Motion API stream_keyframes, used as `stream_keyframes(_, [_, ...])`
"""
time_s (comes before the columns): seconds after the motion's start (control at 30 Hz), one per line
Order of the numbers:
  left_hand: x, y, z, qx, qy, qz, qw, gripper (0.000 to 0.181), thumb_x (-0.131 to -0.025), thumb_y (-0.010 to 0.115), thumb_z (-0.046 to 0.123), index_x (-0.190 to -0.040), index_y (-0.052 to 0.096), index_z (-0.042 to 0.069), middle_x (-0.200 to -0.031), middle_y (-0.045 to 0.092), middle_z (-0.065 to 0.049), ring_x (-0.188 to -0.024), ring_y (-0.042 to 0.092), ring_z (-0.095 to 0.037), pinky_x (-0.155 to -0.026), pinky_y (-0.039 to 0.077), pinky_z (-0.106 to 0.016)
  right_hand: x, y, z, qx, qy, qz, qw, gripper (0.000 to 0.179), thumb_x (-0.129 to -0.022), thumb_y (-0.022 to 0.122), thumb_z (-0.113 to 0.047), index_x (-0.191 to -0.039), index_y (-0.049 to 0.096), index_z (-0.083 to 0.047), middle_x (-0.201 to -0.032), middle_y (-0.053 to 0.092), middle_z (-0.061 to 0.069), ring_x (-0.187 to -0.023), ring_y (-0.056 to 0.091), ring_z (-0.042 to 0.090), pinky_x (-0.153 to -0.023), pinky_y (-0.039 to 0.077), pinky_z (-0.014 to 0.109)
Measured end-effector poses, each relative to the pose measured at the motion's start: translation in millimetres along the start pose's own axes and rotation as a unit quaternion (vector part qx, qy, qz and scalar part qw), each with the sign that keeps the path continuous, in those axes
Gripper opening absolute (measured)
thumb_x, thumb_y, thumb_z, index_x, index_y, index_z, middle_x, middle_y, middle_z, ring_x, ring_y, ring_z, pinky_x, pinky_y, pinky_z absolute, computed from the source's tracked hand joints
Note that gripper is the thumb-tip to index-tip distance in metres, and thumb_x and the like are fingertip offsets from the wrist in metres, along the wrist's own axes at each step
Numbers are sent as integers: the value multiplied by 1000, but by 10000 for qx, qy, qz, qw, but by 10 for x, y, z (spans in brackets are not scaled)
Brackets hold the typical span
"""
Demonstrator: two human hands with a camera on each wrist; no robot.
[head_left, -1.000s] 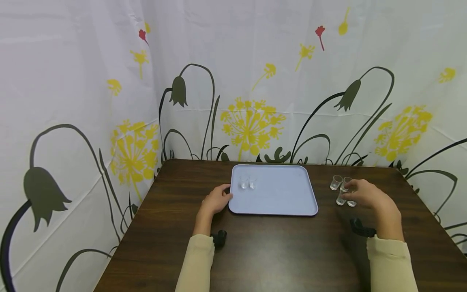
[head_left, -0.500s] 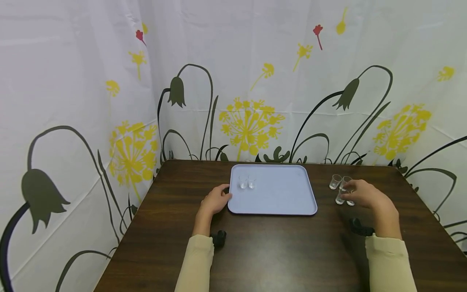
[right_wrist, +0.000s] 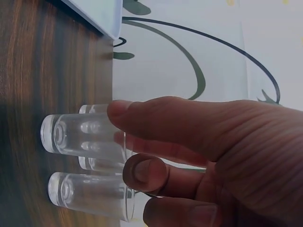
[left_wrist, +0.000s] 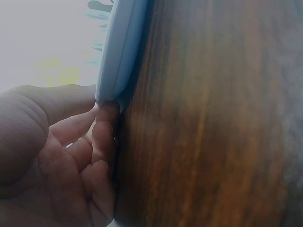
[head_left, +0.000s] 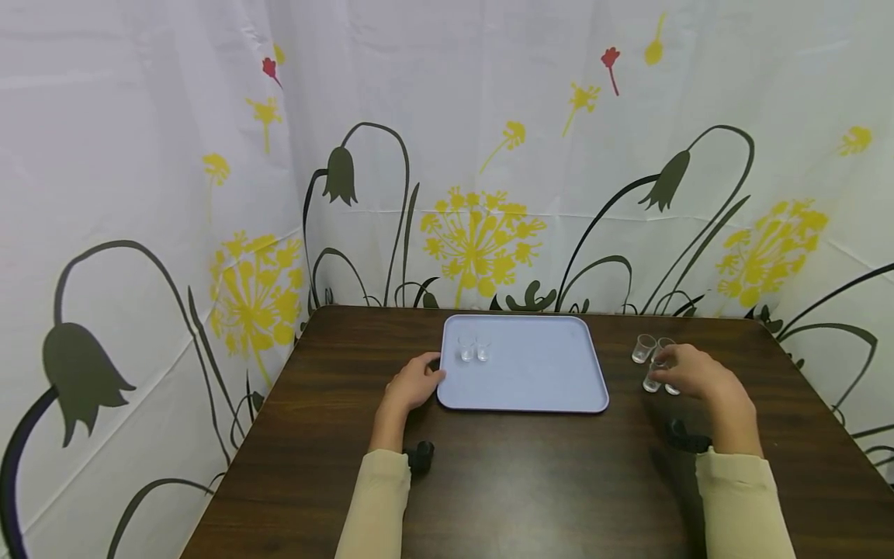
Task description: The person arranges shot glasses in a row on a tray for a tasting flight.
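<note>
At the left edge of a pale blue tray (head_left: 538, 373), my left hand (head_left: 414, 382) pinches the rim. In the left wrist view the thumb lies against the tray's edge (left_wrist: 116, 56), with curled fingers beneath it. Two clear shot glasses (head_left: 466, 349) stand on the tray's left part. My right hand (head_left: 697, 374) is over a cluster of several more shot glasses on the table. In the right wrist view its thumb and a finger pinch one shot glass (right_wrist: 71, 135) near the rim. Another shot glass (right_wrist: 87, 191) stands beside it, close to the curled fingers.
The dark wooden table (head_left: 531, 481) carries the tray and glasses. Behind it hangs a white curtain (head_left: 447, 116) with printed flowers. A farther shot glass (head_left: 642, 349) stands at the back left of the cluster. Both wrists wear black camera mounts (head_left: 421, 458).
My right hand and forearm have shifted slightly left over the glasses. The left hand stays at the tray's edge, and the glasses stand where they were.
</note>
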State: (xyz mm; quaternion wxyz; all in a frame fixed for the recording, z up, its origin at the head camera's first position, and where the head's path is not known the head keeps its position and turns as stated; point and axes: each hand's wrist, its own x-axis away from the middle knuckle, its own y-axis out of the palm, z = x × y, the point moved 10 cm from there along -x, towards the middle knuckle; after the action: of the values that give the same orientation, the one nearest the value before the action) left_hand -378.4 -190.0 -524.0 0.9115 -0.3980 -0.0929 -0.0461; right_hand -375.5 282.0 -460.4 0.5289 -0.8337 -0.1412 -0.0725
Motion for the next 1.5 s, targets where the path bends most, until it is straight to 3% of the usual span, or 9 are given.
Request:
stream_keyframes(0.13, [-58, 22, -35, -21, -3, -20, 10000, 50, -107, 62, 31, -154, 59, 16, -99, 67, -4, -83, 61, -23, -80, 42, -45, -16, 24, -5, 24, 45, -13, 10000, 44, -100, 70, -23, -128, 65, 9, -115, 70, 29, -89, 69, 32, -77, 56, 53])
stream_keyframes(0.37, [-327, 161, -256, -138, 67, -30, 9999, 53, -106, 63, 39, -156, 57, 20, -98, 66, -2, -81, 60, -23, -76, 43, -48, -61, 23, -49, 183, 100, 124, 9997, 45, -100, 71, -30, -128, 65, 5, -114, 70, 27, -89, 68, 33, -76, 54, 55])
stream_keyframes(0.57, [-488, 260, -401, -209, -93, -48, 9997, 55, -105, 64, 41, -156, 57, 25, -100, 67, 1, -84, 62, -22, -76, 42, -44, -102, 44, -52, 132, 226, 108, 9996, 49, -99, 72, -31, -131, 62, 6, -98, 74, 18, -83, 68, 29, -74, 51, 51])
stream_keyframes(0.67, [-560, 296, -461, -214, -108, -60, 9997, 55, -105, 64, 42, -157, 57, 26, -99, 67, 3, -83, 62, -22, -74, 41, -41, -109, 56, -49, 112, 202, 97, 9997, 49, -99, 72, -28, -132, 62, 7, -102, 74, 21, -82, 68, 28, -73, 52, 49])
stream_keyframes(0.8, [-481, 211, -360, -173, -10, -71, 9998, 54, -105, 64, 40, -156, 57, 24, -99, 67, 2, -83, 62, -21, -76, 42, -43, -120, 44, -60, 79, 153, 125, 9998, 48, -99, 71, -24, -132, 62, 9, -109, 72, 25, -79, 69, 26, -69, 55, 46])
stream_keyframes(1.0, [-349, 102, -203, -214, 24, -71, 9997, 54, -105, 64, 38, -156, 57, 22, -101, 67, -1, -85, 61, -22, -78, 44, -47, -98, 16, -72, -48, 271, 197, 9994, 48, -102, 67, -24, -137, 60, 8, -105, 73, 23, -80, 71, 28, -65, 54, 42])
stream_keyframes(1.23, [-391, 182, -280, -240, 53, -99, 9996, 55, -105, 64, 41, -157, 57, 22, -101, 67, 0, -84, 61, -21, -77, 44, -46, -63, -5, -80, 93, 356, 383, 9986, 54, -102, 64, -30, -142, 58, 6, -113, 72, 28, -81, 69, 29, -67, 53, 48])
stream_keyframes(1.5, [-531, 299, -466, -154, 40, -112, 9998, 55, -105, 63, 42, -157, 56, 25, -100, 67, 0, -82, 62, -21, -74, 43, -44, -70, -39, -253, 333, 133, 807, 9961, 54, -103, 59, -39, -140, 64, 0, -127, 72, 29, -97, 72, 40, -72, 56, 56])
